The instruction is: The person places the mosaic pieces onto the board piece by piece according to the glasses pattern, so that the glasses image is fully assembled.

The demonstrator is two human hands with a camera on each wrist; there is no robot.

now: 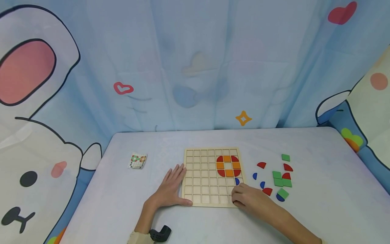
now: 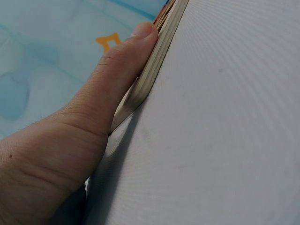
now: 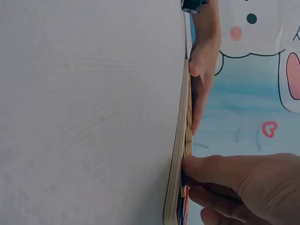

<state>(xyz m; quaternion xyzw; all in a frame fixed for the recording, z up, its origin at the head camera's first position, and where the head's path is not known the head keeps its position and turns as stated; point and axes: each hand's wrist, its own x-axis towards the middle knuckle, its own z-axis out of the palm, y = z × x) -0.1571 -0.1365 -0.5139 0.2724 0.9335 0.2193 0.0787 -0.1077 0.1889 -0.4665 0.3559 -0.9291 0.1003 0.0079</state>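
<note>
A square wooden grid board [image 1: 201, 186] lies on the table. My left hand [image 1: 171, 189] rests at its near left corner, fingers straight along the left edge and thumb [image 2: 133, 44] on the front edge. Over the near right corner, my right hand [image 1: 251, 200] pinches a small blue piece [image 3: 183, 178] between thumb and fingers; its full outline is hidden. Red quarter-round pieces [image 1: 220, 173] and orange squares [image 1: 226, 158] form a ring in the board's upper right. Just below that ring, a blue half-round piece [image 1: 237, 181] sits in a cell.
Right of the board lie loose green squares [image 1: 285, 157], red quarter-rounds [image 1: 261, 165] and blue half-rounds [image 1: 255, 176], several of them touching or overlapping. A small printed pattern card [image 1: 137, 161] lies to the left. Behind the table hangs a blue curtain [image 1: 195, 112].
</note>
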